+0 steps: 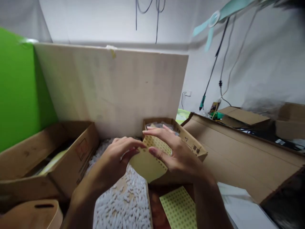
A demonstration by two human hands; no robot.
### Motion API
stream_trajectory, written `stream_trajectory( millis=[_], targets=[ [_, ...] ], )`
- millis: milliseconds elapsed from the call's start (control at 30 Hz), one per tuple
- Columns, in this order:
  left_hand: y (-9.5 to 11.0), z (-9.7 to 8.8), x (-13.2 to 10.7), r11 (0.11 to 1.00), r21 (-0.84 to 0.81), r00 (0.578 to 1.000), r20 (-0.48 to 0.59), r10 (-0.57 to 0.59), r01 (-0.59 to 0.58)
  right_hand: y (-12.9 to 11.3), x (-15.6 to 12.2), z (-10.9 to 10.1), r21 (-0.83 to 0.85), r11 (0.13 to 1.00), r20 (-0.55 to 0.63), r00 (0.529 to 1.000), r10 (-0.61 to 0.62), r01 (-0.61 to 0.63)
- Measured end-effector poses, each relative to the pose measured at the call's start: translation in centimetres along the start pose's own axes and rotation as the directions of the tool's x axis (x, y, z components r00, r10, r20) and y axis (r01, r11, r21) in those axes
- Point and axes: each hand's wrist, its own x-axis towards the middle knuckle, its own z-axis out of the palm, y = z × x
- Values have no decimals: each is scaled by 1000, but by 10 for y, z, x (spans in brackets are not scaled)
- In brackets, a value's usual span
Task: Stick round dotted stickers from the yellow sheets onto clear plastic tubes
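Note:
A yellow sheet of small round stickers (149, 167), bent and tilted, is between my two hands at the centre of the view. My left hand (119, 152) pinches its upper left edge between thumb and index finger. My right hand (175, 149) lies over the sheet's upper right part, fingers stretched and apart from the thumb, whose tip is close to the left fingertips. Part of the sheet is hidden behind the right hand. Below the right wrist lies another yellow dotted sheet (179, 208). Beside it is a board covered with small white pieces (121, 203).
An open cardboard box (71, 159) stands left, with a tan bin (30, 213) in front. Behind the hands, another box (194, 140) holds clear packets. A pale upright panel (114, 86) rises at the back. Right are a large cardboard flap (238, 152) and a white box (247, 210).

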Motion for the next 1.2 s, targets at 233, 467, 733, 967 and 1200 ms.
stream_trajectory(
  millis=[233, 467, 733, 967, 1200],
  targets=[
    [4, -22, -3, 999, 53, 1000, 21, -13, 12, -3, 13, 15, 211, 970, 137, 986, 91, -119],
    [5, -15, 5, 998, 34, 990, -130, 54, -50, -9, 12, 17, 356, 916, 229, 967, 108, -187],
    [14, -14, 5, 999, -50, 970, -243, -6, -6, -1, 13, 23, 473, 864, 27, 983, 181, -172],
    [13, 2, 9, 993, -122, 953, -300, -41, 4, -2, 12, 23, 371, 922, -16, 992, 129, -114],
    [11, 12, 7, 999, 44, 951, -309, 29, -16, -4, 14, 25, 244, 967, -55, 994, 91, -75]
  ],
)
